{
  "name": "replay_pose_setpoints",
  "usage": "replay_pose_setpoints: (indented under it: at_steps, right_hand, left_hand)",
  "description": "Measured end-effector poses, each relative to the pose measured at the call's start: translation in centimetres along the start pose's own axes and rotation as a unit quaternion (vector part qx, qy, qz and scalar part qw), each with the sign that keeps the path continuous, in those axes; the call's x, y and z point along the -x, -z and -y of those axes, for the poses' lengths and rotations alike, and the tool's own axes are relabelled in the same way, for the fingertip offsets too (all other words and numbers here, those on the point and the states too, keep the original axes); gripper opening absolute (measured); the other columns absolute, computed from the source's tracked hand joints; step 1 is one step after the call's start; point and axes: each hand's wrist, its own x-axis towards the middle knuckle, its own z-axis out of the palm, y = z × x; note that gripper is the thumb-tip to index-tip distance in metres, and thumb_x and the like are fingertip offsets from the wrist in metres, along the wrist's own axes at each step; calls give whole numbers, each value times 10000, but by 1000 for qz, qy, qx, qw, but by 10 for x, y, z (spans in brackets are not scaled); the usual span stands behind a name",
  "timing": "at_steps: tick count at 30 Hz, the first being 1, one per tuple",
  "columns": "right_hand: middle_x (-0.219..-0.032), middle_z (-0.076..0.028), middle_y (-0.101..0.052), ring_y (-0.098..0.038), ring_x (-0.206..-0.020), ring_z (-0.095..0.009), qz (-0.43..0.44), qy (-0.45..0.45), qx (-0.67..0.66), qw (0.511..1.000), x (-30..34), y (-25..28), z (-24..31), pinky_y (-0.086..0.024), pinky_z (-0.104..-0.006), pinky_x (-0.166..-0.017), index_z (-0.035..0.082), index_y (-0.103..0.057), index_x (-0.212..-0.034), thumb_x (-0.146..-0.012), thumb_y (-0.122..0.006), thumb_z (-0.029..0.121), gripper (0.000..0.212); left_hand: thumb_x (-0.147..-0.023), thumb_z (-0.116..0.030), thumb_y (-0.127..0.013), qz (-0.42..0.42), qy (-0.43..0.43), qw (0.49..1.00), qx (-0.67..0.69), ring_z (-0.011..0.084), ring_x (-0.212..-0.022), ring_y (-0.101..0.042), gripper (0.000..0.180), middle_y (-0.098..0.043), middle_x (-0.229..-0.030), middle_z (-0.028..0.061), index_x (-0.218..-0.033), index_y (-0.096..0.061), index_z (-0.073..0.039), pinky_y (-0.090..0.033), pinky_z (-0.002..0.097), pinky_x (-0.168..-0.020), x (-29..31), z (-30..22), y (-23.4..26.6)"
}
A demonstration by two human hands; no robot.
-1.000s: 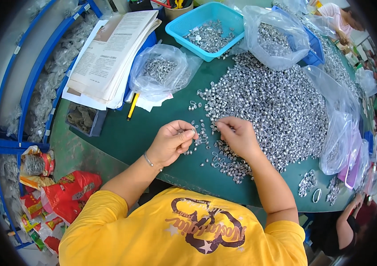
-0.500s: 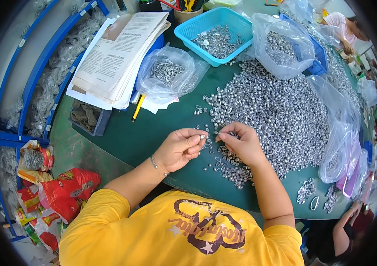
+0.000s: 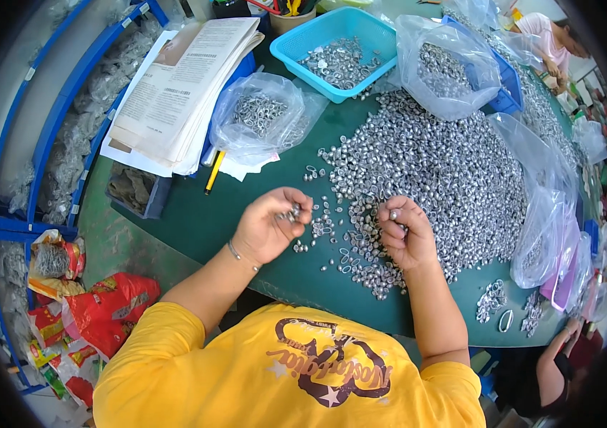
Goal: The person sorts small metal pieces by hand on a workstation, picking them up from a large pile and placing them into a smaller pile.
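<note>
I am holding tiny silver pieces [image 3: 293,212] in my left hand [image 3: 272,226] and a silver bead [image 3: 394,214] in my right hand [image 3: 409,235], by a big pile [image 3: 453,178].

My two hands are sitting apart: the left one is curling around its pieces, maybe so none are falling, and the right one is pinching its bead with thumb and finger, perhaps for a neat grip. The pile is lying on the green table [image 3: 225,228], to the right and far side of my right hand, probably for easy reaching. Loose bits [image 3: 323,222] are lying between my hands. Farther off, a blue basket [image 3: 303,80] and a clear bag [image 3: 452,109] are holding more pieces, maybe so they are not rolling away.
</note>
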Motion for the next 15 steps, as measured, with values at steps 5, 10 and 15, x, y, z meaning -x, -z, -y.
replay_pose_setpoints:
  at_steps: [5,10,15]
  right_hand:
    - [-797,-98,-573,-375,-497,-64,-19,-6,59,998,1,-3,-1,-271,-147,-379,-1,-565,-934,-862,-523,32,90]
    - [-698,-25,-548,-440,-535,-95,19,-62,44,997,-2,-7,2,-337,-199,-404,-5,-600,-923,-850,-577,87,120]
    - [-713,-107,-594,-614,-657,-265,-6,266,798,540,-4,-17,-24,-501,-351,-594,77,-673,-871,-731,-612,37,158]
  left_hand:
    - [-781,-78,-612,-45,-97,923,-370,124,-625,-517,109,-573,-757,44,-851,-629,4,-437,232,-567,-13,0,-2]
    - [-703,-71,-709,-16,-219,604,-766,215,-610,-554,105,-535,-671,89,-777,-659,-17,-446,296,-572,-24,19,-9]
    - [-707,-50,-688,20,-228,592,-773,247,-623,-546,93,-522,-694,96,-753,-613,-19,-449,322,-573,-24,21,-12]
